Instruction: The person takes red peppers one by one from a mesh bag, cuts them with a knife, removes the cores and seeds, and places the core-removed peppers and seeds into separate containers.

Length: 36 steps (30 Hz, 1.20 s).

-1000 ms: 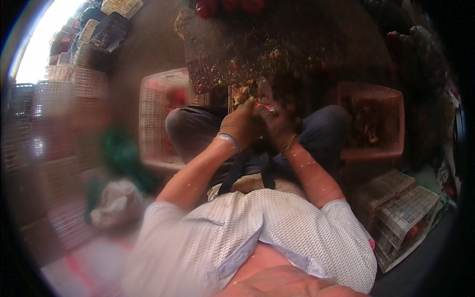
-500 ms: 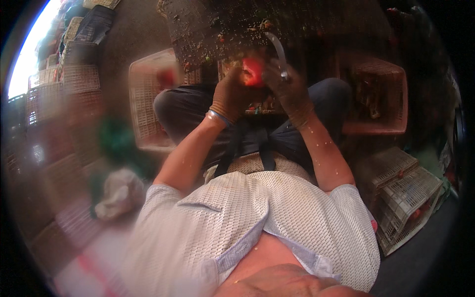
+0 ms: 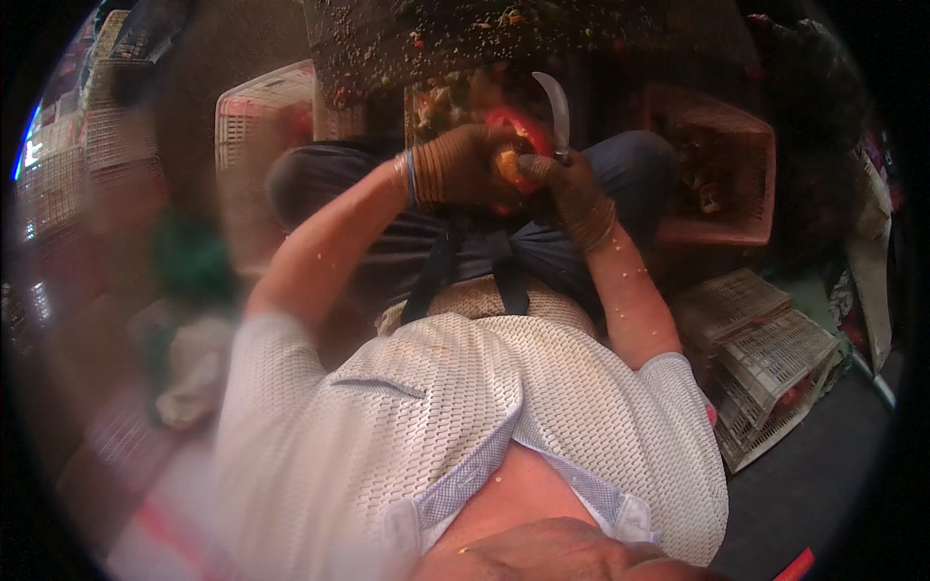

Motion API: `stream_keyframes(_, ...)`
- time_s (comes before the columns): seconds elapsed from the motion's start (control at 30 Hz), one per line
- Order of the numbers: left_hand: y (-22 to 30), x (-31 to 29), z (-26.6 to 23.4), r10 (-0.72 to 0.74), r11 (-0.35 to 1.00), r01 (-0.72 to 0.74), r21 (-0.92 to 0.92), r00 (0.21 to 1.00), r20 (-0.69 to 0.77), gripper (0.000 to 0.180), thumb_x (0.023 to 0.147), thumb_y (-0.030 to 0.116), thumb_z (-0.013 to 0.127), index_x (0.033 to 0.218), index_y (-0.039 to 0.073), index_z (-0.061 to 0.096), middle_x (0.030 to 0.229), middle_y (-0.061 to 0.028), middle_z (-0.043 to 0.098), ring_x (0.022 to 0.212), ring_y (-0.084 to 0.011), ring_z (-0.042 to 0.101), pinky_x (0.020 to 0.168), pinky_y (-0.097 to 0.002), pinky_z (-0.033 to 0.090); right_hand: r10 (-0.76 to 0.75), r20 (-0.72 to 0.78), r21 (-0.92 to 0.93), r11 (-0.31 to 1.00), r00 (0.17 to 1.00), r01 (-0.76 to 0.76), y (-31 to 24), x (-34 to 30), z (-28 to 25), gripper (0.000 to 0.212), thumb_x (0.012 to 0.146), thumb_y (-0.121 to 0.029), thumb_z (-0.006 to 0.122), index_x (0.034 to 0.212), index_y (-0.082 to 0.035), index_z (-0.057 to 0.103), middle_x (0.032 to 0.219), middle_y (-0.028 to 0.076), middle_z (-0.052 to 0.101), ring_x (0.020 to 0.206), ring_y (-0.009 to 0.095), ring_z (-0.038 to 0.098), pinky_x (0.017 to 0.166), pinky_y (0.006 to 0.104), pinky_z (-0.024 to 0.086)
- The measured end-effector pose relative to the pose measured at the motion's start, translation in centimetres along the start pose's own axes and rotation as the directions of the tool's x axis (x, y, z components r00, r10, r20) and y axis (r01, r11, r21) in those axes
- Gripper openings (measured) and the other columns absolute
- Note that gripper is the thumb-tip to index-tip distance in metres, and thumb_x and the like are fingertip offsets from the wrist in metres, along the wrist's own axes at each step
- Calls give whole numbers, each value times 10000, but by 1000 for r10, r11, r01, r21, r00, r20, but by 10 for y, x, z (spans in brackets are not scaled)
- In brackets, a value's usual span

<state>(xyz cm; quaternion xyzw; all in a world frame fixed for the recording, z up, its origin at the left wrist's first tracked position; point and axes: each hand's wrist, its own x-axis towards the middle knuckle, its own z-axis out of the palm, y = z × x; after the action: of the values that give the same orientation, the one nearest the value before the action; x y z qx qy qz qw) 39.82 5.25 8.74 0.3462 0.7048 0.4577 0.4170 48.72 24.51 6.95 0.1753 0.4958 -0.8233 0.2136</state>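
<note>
My left hand (image 3: 453,167), in a brown work glove, is closed round a red bell pepper (image 3: 521,124) that has been cut open. A pale orange piece (image 3: 511,170), perhaps its inner side or core, shows between the two hands. My gloved right hand (image 3: 579,198) grips a small knife (image 3: 556,108). Its curved blade points up and away from the pepper, while the handle is mostly hidden in the fist. The right thumb presses against the orange piece.
Beyond my hands lies a dark surface (image 3: 387,48) strewn with pale seeds. A crate (image 3: 232,126) with something red stands left of my knees, another crate (image 3: 751,228) holding scraps on the right. Stacked baskets (image 3: 775,358) sit at lower right, more crates (image 3: 121,126) at far left.
Both hands have come closer together and slightly toward me. The pepper has turned, now showing its opened pale inside. The knife stays in my right hand, its blade shifted slightly.
</note>
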Motion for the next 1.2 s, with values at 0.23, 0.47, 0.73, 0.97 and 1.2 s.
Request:
stream_keyframes(0.23, -39, 6, -22, -319, 791, -13, -612, 844, -430, 550, 841, 122, 774, 1323, 39, 522, 1136, -113, 639, 1049, -199, 637, 923, -320, 548, 35, -105, 221, 975, 994, -11, 17, -1, -20, 411, 859, -334, 702, 1135, -40, 622, 904, 38, 679, 683, 103, 628, 566, 213, 524)
stream_keyframes(0.47, -69, 16, 5, -278, 846, 10, -533, 861, -425, 525, 905, 319, 734, 1316, 39, 565, 1269, -141, 619, 1129, -241, 613, 970, -348, 522, 59, -377, 254, 966, 924, 42, 8, -31, -21, 363, 867, -333, 699, 1134, -102, 612, 890, 7, 668, 590, 56, 596, 410, 120, 427)
stream_keyframes(0.73, -44, 0, 58, -445, 483, -312, -818, 717, -536, 373, 946, 428, 623, 1066, 78, 669, 923, -54, 685, 739, -152, 648, 618, -273, 528, -182, -195, -218, 966, 964, 138, 13, -17, 51, 279, 918, -213, 679, 1142, -49, 647, 954, 37, 712, 671, 79, 636, 543, 199, 504)
stream_keyframes(0.97, -89, -185, -50, -339, 239, -871, -429, 339, -877, 295, 1006, 369, 520, 1095, 112, 633, 864, -23, 637, 646, -169, 581, 536, -304, 493, -217, 16, -218, 952, 976, 215, 3, -25, 90, 365, 940, -192, 682, 1253, -10, 631, 1039, 70, 712, 860, 131, 652, 782, 254, 521)
stream_keyframes(1.2, -157, -322, -76, -287, 794, 519, -317, -140, -948, 900, 757, 454, 827, 1442, 22, 434, 1474, -214, 455, 1350, -362, 443, 1082, -415, 414, -98, -54, -299, 951, 994, 78, 31, -22, 40, 292, 952, -112, 626, 1205, 32, 634, 1037, 134, 725, 821, 121, 683, 703, 244, 541)
